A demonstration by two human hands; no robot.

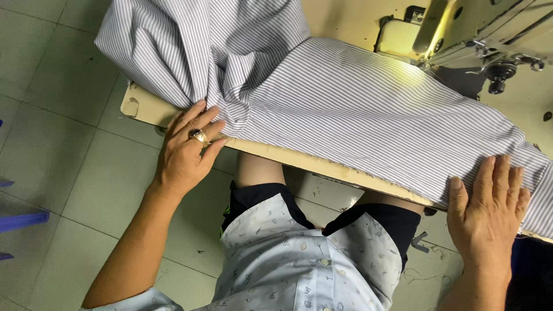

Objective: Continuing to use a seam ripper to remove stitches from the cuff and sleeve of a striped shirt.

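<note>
Nearest the camera, at the bottom centre of the frame, I am seeing the person's pale printed shirt (299, 265) and dark shorts (374, 222), with bare knees tucked under the table edge (299, 160).

The left hand (187, 152) is lying at centre left, wearing a ring (199, 136). Its fingers are stretched almost flat, close together, with the tips pressing the bunched edge of the striped fabric (345, 109) against the table edge; it is pinning rather than clutching.

The right hand (489, 207) is resting at lower right, palm down, fingers spread slightly and flat on the same cloth, gripping nothing.

The striped fabric is lying across the table from upper left to the right edge, heaped in folds at upper left and smooth in the middle.

Farthest off, at upper right, the sewing machine (472, 34) is standing over the cloth's far side. I am observing no containers. Tiled floor (57, 115) is filling the left side, and a blue object (20, 220) is showing at its edge.
</note>
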